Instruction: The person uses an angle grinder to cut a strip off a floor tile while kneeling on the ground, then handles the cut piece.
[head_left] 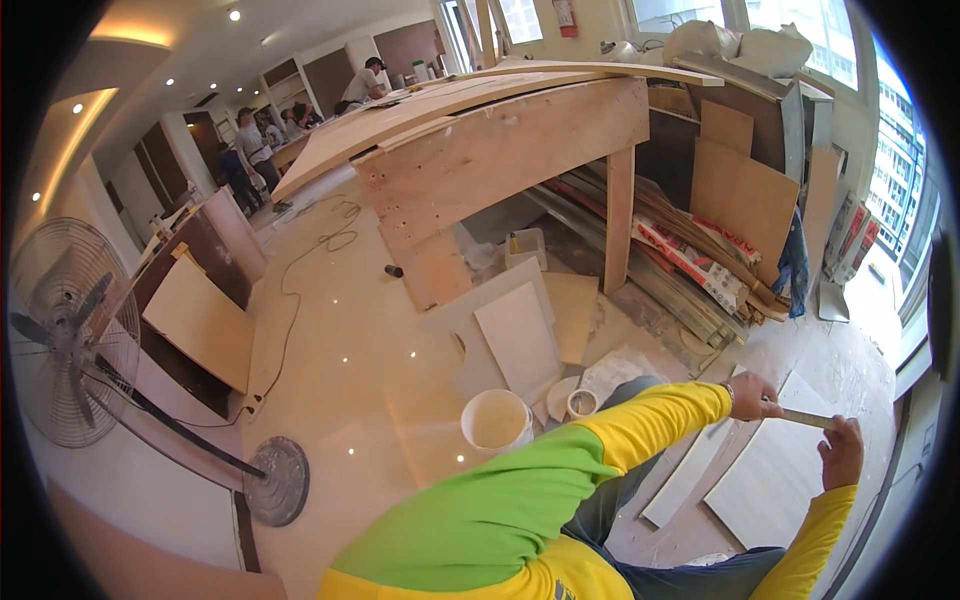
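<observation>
My left hand [752, 396] and my right hand [842, 452] are at the lower right, above the floor. Between them stretches a narrow, light brown strip [803, 417], with one end in each hand's closed fingers. Its exact kind is too small to tell. Under the hands a pale rectangular panel [765, 485] lies on the floor. Beside it lies a long, narrow white board [688, 478]. My bent knees in dark trousers show near these boards.
A white bucket [497, 420] and a tape roll [581, 403] stand left of my arm. Ahead is a large wooden workbench [520, 140], with stacked strips [690, 250] beneath it. A pedestal fan [70, 325] and a cable [290, 330] are at left. Several people are far back.
</observation>
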